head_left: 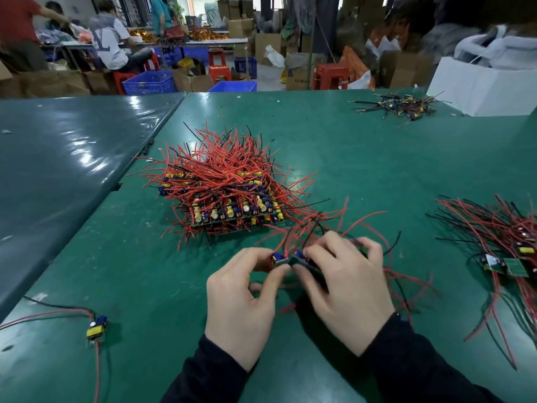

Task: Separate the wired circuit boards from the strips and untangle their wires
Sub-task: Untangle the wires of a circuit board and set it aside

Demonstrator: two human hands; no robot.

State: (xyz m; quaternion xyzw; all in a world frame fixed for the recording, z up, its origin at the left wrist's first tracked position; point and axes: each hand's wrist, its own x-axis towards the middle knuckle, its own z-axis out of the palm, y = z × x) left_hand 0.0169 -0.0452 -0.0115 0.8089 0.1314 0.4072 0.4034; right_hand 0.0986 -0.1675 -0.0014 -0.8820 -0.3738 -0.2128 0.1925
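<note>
Near the table's [363, 158] front edge, the left hand [242, 301] pinches one end of a small board strip [286, 261] between thumb and forefinger; the right hand [344, 289] grips the strip's other end with curled fingers. Red and black wires [334, 225] rise from the strip. Behind lies the main stack of strips [229, 196]; separated boards [502, 257] lie at right, a single board [97, 328] at left.

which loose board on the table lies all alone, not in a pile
The single board at the near left, with a yellow part and trailing red and black wires. The other boards sit in the big stack, the right pile, or the hands.
</note>
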